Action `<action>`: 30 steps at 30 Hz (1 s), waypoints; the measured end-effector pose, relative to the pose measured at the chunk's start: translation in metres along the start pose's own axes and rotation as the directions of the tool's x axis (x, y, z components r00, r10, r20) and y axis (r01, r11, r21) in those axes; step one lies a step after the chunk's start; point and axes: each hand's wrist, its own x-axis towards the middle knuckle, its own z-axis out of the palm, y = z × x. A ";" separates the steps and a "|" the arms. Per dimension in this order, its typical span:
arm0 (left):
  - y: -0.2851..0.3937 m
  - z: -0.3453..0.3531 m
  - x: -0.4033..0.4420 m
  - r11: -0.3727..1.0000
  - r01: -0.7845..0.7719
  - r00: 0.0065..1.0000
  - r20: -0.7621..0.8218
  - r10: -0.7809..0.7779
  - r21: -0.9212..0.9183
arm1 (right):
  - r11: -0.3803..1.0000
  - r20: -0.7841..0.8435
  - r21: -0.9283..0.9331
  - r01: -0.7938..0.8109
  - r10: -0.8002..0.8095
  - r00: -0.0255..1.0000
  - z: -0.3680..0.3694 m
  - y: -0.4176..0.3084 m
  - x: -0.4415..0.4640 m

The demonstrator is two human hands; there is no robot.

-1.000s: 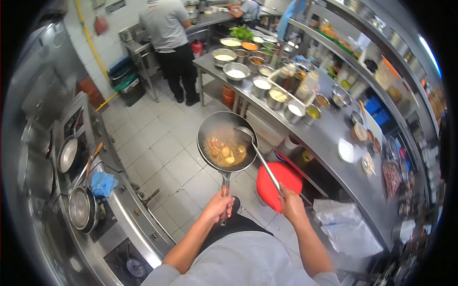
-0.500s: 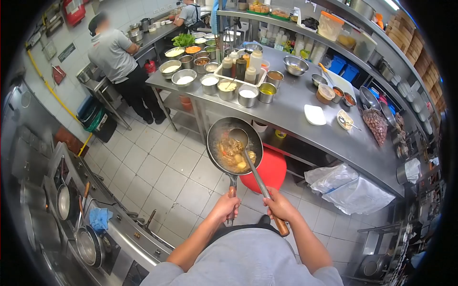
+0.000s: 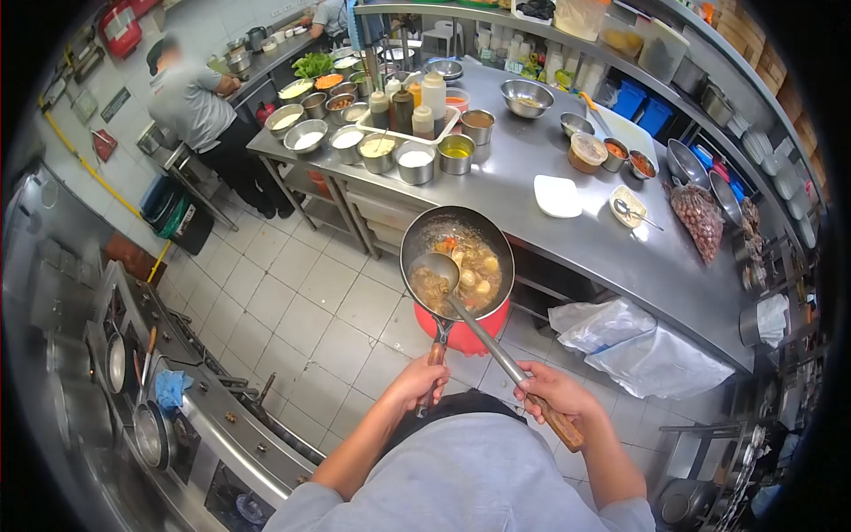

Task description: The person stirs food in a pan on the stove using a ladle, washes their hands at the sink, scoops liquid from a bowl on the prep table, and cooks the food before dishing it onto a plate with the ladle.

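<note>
My left hand (image 3: 420, 382) is wrapped round the wooden handle of a dark wok (image 3: 503, 253), held up in front of me over the floor. In the wok lies a brown stew (image 3: 479, 266) with pale round pieces and bits of red. My right hand (image 3: 554, 390) grips the wooden-ended handle of a long metal ladle (image 3: 496, 352). The ladle's bowl rests inside the wok on its left side, among the food. Below the wok a red stool (image 3: 465, 337) is partly hidden.
A steel table (image 3: 505, 186) ahead carries metal tubs, sauce bottles (image 3: 433, 93), a white square plate (image 3: 558, 196) and a small dish with a spoon (image 3: 630, 206). The stove (image 3: 191, 399) with pans runs along my left. A person (image 3: 197, 102) stands at the far-left counter.
The wok has moved slightly right and nearer the table. My right hand and the ladle's handle end have shifted right, and the ladle bowl now sits farther left in the wok.
</note>
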 end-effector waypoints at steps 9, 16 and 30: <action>0.019 0.034 0.012 0.980 0.050 0.990 0.142 -0.022 -0.193 | 0.983 -0.010 0.171 0.065 -0.065 0.998 -0.053 -0.006 0.006; 0.057 0.029 0.026 0.988 0.081 0.980 0.189 -0.055 -0.135 | 0.941 -0.156 0.247 0.233 -0.199 0.968 -0.077 -0.024 -0.015; 0.103 0.000 0.050 0.989 0.092 0.980 0.189 -0.069 -0.115 | 0.911 -0.605 -0.237 0.337 -0.410 0.682 -0.176 -0.097 0.058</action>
